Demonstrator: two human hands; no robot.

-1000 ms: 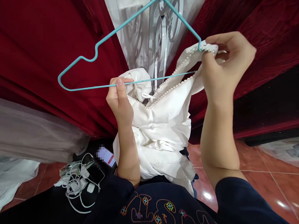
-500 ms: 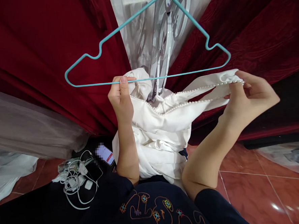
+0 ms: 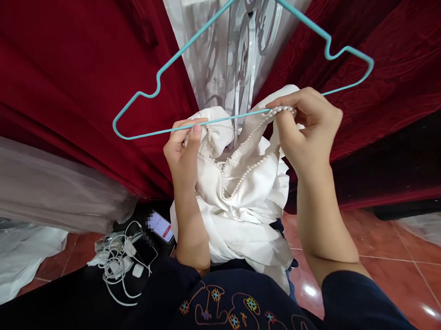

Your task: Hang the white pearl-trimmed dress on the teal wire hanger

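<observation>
A light blue hanger [image 3: 236, 116] is held up in front of me, its long bottom bar slightly tilted. My left hand [image 3: 184, 152] is closed around that bar, thumb in front, close to the left shoulder of a white garment [image 3: 247, 228]. Pearl-like beads [image 3: 240, 183] edge the garment's V-shaped neckline, and its lower part lies bunched over my lap. My right hand [image 3: 309, 124] pinches the beaded edge of the right shoulder up against the bar. Behind those fingers part of the bar is hidden.
Dark red drapes [image 3: 68, 69] hang at left and right, with a white scrollwork frame [image 3: 251, 58] between them. On the black surface at lower left lie a lit phone [image 3: 160, 226] and coiled white cables [image 3: 115, 268]. Reddish tiles [image 3: 389, 244] cover the floor.
My right hand has moved left and inward, bringing the garment's beaded shoulder from beyond the hanger to its bottom bar. My left hand stays on the bar; the hanger appears larger and shifted right.
</observation>
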